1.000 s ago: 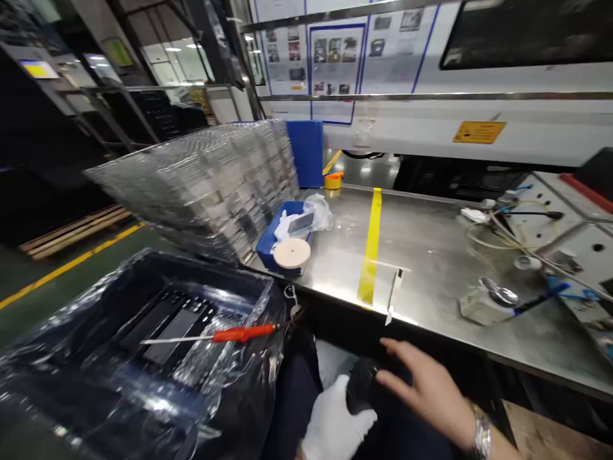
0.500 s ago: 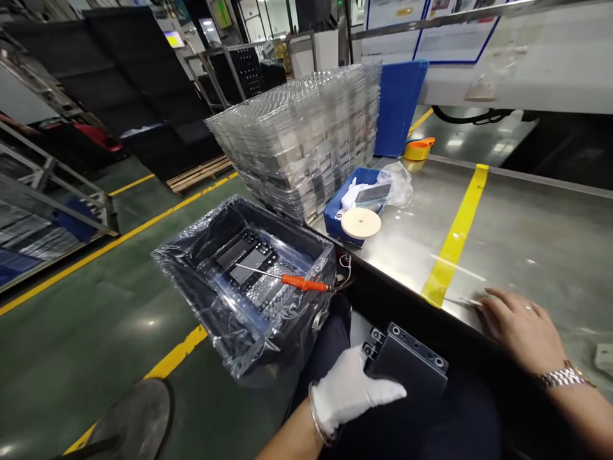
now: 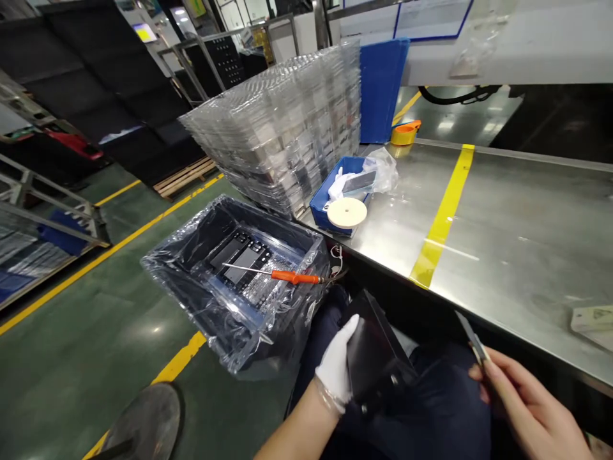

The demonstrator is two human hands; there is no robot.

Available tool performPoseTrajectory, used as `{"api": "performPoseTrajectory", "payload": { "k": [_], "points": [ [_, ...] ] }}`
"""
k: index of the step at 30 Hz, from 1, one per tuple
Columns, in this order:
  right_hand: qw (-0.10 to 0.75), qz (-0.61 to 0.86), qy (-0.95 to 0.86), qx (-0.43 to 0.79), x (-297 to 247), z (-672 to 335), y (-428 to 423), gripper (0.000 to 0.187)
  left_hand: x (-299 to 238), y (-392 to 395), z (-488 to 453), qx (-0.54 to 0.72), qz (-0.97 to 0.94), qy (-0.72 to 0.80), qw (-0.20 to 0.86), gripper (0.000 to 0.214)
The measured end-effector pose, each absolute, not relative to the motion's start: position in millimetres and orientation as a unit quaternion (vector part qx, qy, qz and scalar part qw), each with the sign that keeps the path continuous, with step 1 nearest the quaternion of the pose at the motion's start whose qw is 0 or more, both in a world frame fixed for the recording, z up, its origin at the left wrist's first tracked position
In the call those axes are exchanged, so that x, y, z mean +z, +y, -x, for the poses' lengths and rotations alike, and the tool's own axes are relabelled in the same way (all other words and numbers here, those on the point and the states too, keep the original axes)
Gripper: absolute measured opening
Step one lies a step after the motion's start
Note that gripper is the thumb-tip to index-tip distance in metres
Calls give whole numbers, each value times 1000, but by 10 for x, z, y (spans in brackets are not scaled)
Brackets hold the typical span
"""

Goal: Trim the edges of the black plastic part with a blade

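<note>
Broadly, the steel table [image 3: 517,211] fills the right of the view, with 1 yellow stripe [image 3: 443,214] crossing it. On the table's left end stands a tall stack of clear plastic trays [image 3: 282,121]. Just off the table's left edge sits a black bin [image 3: 191,291] lined with clear film. It holds dark, flat, keypad-like parts, and 1 orange-handled screwdriver [image 3: 292,276] lies over them, its shaft pointing away from the table. At the table's front-left corner, just beside the stack, a small blue tray [image 3: 320,207] holds white cloth and a crumpled clear bag, with 1 cream disc [image 3: 347,212] resting on its near rim.

Below the table's front edge, over the person's lap, is the black panel [image 3: 373,351], tilted up on edge. The left hand [image 3: 335,367], in a white glove, is closed on the panel's left side, with its fingers wrapped along that edge. The right hand [image 3: 522,402], bare, is near the panel but apart from it, under the table's edge. Its fingers are curled tight around 1 thin blade tool [image 3: 472,338], whose tip points up toward the table's edge.
</note>
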State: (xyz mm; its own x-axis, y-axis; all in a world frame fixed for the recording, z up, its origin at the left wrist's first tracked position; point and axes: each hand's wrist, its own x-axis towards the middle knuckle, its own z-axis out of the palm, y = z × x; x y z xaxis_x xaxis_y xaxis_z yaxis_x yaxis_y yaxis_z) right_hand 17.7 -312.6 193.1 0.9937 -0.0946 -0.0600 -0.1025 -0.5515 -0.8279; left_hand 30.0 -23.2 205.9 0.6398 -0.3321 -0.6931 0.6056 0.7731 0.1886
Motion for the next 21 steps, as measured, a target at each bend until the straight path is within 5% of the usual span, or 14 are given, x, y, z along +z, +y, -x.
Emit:
{"api": "performPoseTrajectory", "payload": {
  "k": [3,10,21],
  "points": [
    [530,847,41,-19,2059,-12,-2918,41,2055,-280,-284,-246,-164,338,893,44],
    [481,857,-126,-134,2386,84,-2560,19,2063,-328,-206,-233,-176,361,885,42],
    [455,865,-131,-165,2505,123,-2434,22,2106,-246,-263,-239,-125,247,931,51]
  ]
}}
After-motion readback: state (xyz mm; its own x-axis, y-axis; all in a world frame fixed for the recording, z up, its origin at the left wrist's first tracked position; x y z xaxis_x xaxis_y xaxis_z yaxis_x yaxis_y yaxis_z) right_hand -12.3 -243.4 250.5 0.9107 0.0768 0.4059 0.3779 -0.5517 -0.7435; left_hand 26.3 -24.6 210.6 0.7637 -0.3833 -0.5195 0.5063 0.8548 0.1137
